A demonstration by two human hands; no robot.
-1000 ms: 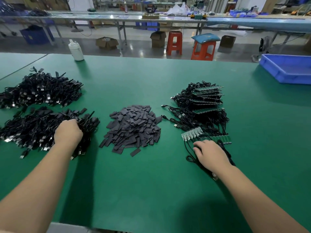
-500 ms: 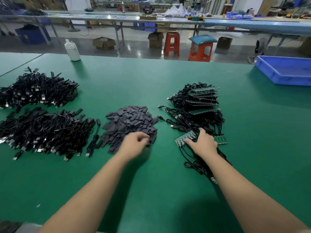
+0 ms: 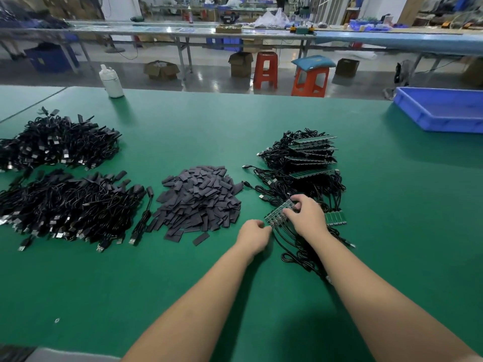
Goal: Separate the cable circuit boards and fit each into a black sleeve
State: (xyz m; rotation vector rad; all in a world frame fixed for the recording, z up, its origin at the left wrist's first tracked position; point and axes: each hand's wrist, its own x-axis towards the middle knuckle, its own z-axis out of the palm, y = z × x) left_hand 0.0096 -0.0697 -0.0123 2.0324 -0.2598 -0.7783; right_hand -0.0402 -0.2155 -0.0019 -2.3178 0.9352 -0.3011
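Note:
A green strip of joined circuit boards [image 3: 278,212] with black cables [image 3: 295,253] lies on the green table, tilted up at its far end. My right hand [image 3: 305,218] grips that strip from above with curled fingers. My left hand [image 3: 253,236] has its fingers curled at the strip's near-left end; whether it pinches the end board is hidden. A heap of flat black sleeves [image 3: 198,202] lies just left of my hands. A stack of further board strips with cables [image 3: 305,158] sits behind my right hand.
Two large heaps of black cables [image 3: 65,205] [image 3: 57,142] fill the left of the table. A white bottle [image 3: 111,81] stands at the far edge, a blue bin [image 3: 441,111] at the far right. One loose sleeve [image 3: 200,239] lies near my left hand.
My left hand left the cable heap at the left, crossed over the sleeve heap and came to the strip's left end. My right hand lifted the strip's far end.

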